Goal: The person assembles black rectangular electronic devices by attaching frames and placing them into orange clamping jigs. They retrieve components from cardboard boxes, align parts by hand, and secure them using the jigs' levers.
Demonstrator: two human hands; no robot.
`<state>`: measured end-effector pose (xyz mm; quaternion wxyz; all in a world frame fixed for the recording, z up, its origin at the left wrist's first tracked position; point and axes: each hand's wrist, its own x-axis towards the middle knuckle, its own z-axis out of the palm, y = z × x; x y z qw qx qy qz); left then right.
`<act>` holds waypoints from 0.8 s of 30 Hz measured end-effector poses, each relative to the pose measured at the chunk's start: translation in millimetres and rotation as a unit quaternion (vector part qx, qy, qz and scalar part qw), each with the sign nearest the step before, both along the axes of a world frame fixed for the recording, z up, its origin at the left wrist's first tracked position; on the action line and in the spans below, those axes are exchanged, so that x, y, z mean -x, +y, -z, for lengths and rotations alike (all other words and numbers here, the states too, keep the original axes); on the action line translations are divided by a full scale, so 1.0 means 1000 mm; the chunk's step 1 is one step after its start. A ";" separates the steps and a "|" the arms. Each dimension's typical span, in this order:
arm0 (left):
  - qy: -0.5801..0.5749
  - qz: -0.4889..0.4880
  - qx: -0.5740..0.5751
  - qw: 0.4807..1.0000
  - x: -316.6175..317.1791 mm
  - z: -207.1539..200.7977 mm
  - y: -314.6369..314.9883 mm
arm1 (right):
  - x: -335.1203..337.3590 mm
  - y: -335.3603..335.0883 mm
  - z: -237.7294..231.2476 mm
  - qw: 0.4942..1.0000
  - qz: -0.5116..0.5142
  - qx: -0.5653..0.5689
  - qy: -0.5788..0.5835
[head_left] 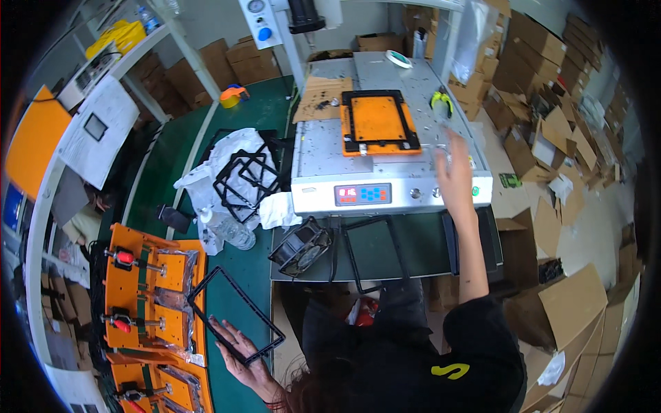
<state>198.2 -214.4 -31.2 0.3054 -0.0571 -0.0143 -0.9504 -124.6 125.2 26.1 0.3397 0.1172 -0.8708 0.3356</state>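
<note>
My left hand (241,354) grips the lower edge of a thin black rectangular frame (204,283), which is tilted over the green bench beside the orange fixtures. At the right side of a grey bench machine (317,155), my right hand (454,172) is raised over its front edge, its fingers smeared by motion. Beyond that hand lies a yellow-green hand tool (441,104) that looks like small cutters. On the machine's bed rests an orange plate (380,118) with another black frame (349,124) around it.
Orange fixtures with red-handled clamps (124,258) line the left. A clear bottle (235,230), stacked black frames (244,180) on white cloth and a black fan (301,248) stand nearby. Another frame (351,251) lies before the machine. Cardboard boxes (564,303) crowd the right floor.
</note>
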 end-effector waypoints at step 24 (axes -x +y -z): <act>-0.146 -0.016 0.101 0.984 0.001 0.017 -0.016 | -0.059 0.045 0.045 0.984 0.178 -0.018 -0.003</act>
